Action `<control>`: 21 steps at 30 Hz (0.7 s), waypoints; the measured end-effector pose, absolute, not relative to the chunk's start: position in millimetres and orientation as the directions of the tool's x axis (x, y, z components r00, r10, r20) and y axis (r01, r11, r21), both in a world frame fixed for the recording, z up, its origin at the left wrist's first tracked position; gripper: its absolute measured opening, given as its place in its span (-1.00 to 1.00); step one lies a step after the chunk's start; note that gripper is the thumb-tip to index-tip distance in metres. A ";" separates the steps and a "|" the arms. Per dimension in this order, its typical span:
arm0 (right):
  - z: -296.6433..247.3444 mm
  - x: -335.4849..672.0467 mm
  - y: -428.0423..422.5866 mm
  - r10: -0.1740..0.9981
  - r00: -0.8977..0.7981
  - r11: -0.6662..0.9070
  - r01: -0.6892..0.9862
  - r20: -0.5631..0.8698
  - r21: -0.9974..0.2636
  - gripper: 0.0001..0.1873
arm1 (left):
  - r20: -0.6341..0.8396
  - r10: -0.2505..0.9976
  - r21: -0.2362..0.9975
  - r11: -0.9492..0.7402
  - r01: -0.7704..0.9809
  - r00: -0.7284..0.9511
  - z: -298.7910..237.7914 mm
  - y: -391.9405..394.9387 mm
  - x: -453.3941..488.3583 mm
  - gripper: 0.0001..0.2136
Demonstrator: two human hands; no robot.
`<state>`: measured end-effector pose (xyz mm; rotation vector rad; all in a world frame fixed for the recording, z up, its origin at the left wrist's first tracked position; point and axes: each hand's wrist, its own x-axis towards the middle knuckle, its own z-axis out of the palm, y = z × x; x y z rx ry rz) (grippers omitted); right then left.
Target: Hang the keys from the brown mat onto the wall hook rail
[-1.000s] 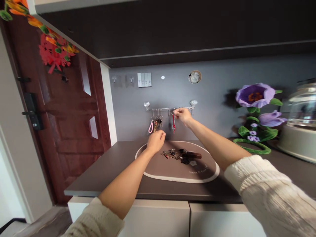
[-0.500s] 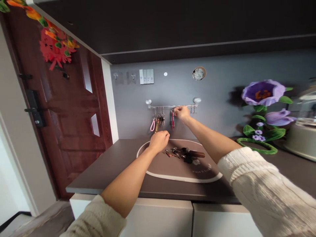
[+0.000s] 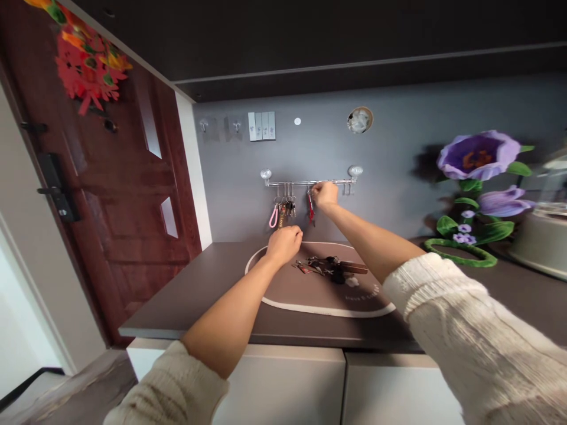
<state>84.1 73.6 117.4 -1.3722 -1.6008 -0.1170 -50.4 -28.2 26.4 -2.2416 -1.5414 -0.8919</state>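
Observation:
My right hand (image 3: 325,195) is raised to the metal hook rail (image 3: 292,183) on the grey wall, fingers pinched on the ring of a red key tag (image 3: 310,208) that dangles just under the rail. My left hand (image 3: 286,243) hovers in a loose fist over the left part of the oval brown mat (image 3: 310,295); whether it holds anything is hidden. A pile of keys with a brown fob (image 3: 330,268) lies on the mat to the right of that hand. A bunch of keys with a pink loop (image 3: 281,211) hangs at the rail's left end.
A dark countertop (image 3: 199,289) tops white cabinets. The red-brown door (image 3: 110,195) with a black handle stands at left. Large purple artificial flowers (image 3: 478,189) and a lidded appliance (image 3: 543,230) sit at right. Light switches (image 3: 261,126) are above the rail.
My right hand has risen with the red key tag from just below the rail up to it. My left hand stays over the mat's left side. The view has shifted slightly.

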 end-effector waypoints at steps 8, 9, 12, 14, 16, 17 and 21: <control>113.4 81.5 62.3 0.680 0.113 0.343 0.824 0.725 -0.451 -0.80 | 0.629 0.739 0.106 -0.386 0.916 0.239 26.1 -27.0 -51.4 -0.74; 112.5 81.7 62.3 0.678 0.111 0.349 0.822 0.727 -0.450 -0.80 | 0.626 0.743 0.108 -0.385 0.917 0.238 26.2 -26.8 -51.4 -0.74; 109.1 82.4 63.5 0.672 0.109 0.364 0.813 0.732 -0.455 -0.78 | 0.619 0.750 0.113 -0.380 0.918 0.234 26.7 -26.3 -51.6 -0.74; 106.2 83.1 65.1 0.668 0.113 0.374 0.804 0.735 -0.463 -0.77 | 0.615 0.753 0.113 -0.377 0.919 0.233 27.0 -26.3 -51.9 -0.74; 103.3 84.0 67.3 0.663 0.113 0.385 0.796 0.740 -0.467 -0.77 | 0.611 0.757 0.112 -0.372 0.922 0.231 27.1 -26.4 -52.3 -0.74; 101.9 84.4 68.8 0.660 0.112 0.390 0.793 0.742 -0.467 -0.77 | 0.611 0.758 0.111 -0.368 0.923 0.229 27.1 -26.5 -52.5 -0.74; 97.9 86.5 78.0 0.664 0.119 0.409 0.769 0.739 -0.492 -0.76 | 0.616 0.754 0.101 -0.362 0.927 0.227 26.6 -26.7 -53.1 -0.74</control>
